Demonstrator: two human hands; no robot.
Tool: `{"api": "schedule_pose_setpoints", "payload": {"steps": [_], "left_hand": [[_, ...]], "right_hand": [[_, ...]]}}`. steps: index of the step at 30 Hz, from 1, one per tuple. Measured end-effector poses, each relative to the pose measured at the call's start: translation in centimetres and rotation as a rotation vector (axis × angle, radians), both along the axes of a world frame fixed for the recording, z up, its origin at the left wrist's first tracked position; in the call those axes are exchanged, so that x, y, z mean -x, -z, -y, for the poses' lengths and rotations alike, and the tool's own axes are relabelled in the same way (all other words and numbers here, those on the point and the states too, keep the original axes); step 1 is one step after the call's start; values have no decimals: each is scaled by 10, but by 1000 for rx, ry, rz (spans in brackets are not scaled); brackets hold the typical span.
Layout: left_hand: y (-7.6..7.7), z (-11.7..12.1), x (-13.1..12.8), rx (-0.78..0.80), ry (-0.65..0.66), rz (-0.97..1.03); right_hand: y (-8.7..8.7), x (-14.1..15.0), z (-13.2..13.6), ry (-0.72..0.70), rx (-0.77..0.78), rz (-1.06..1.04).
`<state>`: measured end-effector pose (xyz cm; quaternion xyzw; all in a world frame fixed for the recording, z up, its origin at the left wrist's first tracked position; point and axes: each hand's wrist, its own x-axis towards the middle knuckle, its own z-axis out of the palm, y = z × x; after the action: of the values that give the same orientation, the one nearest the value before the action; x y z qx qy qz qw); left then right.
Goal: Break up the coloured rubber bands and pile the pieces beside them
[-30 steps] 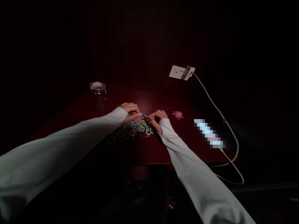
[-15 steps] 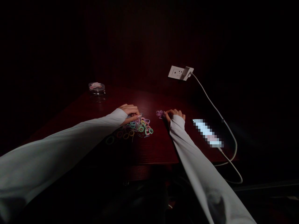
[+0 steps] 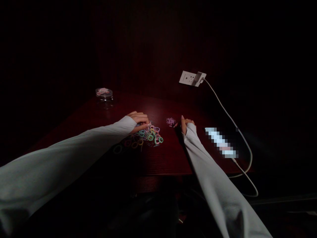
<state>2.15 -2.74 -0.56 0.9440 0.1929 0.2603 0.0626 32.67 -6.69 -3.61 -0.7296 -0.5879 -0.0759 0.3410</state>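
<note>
My left hand (image 3: 139, 121) rests at the far left side of a loose pile of colourful hair ties (image 3: 150, 137), in green, yellow, pink, purple and blue. Its fingers are curled with thumb and forefinger close together; what they pinch, if anything, is too small to make out. A small heap of purple elastic bands (image 3: 170, 122) lies by itself to the right of the pile. Just right of that heap is my right hand (image 3: 187, 124), thumb raised and a fingertip low near the bands, with nothing visible in it.
A round clear container (image 3: 104, 94) with a pinkish top stands at the back left of the dark red table (image 3: 158, 162). To the right lies a lit phone (image 3: 221, 142), blurred out, its white cable (image 3: 229, 115) running to a charger in the wall socket (image 3: 189, 78).
My right hand has drawn slightly right, away from the purple bands, and its thumb has lifted. My left hand stays at the pile with hardly any movement.
</note>
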Motion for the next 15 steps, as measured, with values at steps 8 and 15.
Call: {"api": "schedule_pose_setpoints", "payload": {"steps": [8,15], "left_hand": [[6,-5,-1,3,-4,-3],[13,-18,-1,19,14,-19]], "right_hand": [[-5,8,-1,18,104,-38],[-11,11,4,27,80,-10]]}}
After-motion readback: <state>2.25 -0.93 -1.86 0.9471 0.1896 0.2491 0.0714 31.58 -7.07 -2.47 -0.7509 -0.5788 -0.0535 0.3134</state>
